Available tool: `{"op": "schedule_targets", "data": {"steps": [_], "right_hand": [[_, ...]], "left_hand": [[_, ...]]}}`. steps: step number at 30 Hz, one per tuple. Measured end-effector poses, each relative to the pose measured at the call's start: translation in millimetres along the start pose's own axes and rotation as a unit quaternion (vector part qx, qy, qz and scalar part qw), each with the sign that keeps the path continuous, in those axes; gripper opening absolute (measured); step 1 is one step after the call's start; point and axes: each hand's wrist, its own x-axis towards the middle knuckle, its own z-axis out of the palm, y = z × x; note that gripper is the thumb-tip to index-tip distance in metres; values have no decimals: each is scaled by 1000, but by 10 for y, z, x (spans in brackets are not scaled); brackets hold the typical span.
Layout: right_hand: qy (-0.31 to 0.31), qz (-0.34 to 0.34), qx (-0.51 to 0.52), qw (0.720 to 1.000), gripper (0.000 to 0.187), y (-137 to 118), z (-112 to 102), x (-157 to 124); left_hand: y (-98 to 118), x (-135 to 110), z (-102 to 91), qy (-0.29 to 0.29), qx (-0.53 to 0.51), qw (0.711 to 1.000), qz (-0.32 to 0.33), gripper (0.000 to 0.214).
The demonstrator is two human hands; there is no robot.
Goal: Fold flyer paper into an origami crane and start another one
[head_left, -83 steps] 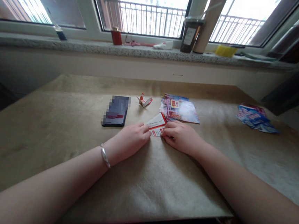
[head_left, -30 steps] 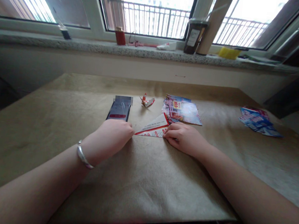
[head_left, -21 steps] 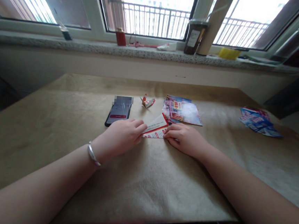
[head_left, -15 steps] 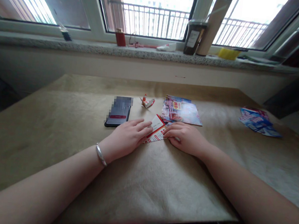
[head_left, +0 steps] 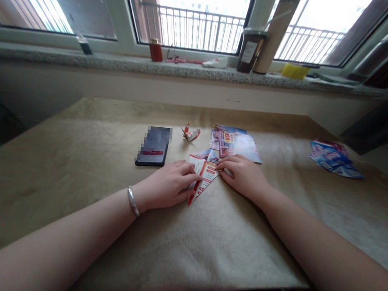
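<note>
A folded printed paper [head_left: 208, 177], white with red and orange print, lies on the table between my hands, one sharp corner pointing toward me. My left hand [head_left: 170, 184], a silver bangle on its wrist, rests with fingers stretched out over the paper's left part. At the right edge, my right hand [head_left: 247, 178] has its thumb and fingers closed on the paper. Just beyond it lies a stack of colourful flyers [head_left: 239, 146]. A small folded paper figure [head_left: 190, 134] stands past my left hand, with a phone [head_left: 153, 146] to its left.
The table [head_left: 58, 174] has a brown covering. Blue and red printed papers [head_left: 335, 159] lie at the far right. Along the windowsill [head_left: 119, 64] stand a red container [head_left: 156, 50], a dark lidded jar [head_left: 251, 51] and a yellow item [head_left: 294, 71].
The folded paper has turned, so its sharp corner now points toward me and blue printed flaps show at its far side. My left fingers have spread a little; the right hand has shifted slightly.
</note>
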Motion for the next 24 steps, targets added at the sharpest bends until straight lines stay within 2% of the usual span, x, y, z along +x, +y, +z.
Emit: {"op": "schedule_targets", "data": {"steps": [3,6,10,14,19,24], "right_hand": [[2,11,-3,1000,20,-2,18,1],[-8,10,0,1000,26,-19,28,5],[-27,18,-7,999,33,-63,38,10],[-45,29,-23,998,46,-119,32,1],[-62,39,-18,997,53,-115,34,-13],[-65,49,-23,996,59,-104,54,-7]], "left_hand": [[-6,-6,11,-1,-11,1000,3,38],[-25,-17,50,-7,-17,1000,-21,50],[-47,-27,95,-19,23,999,-44,65],[-51,-28,83,-53,40,996,-57,68],[-60,-30,52,-97,37,993,-64,86],[-50,-40,64,-86,38,994,-64,84]]}}
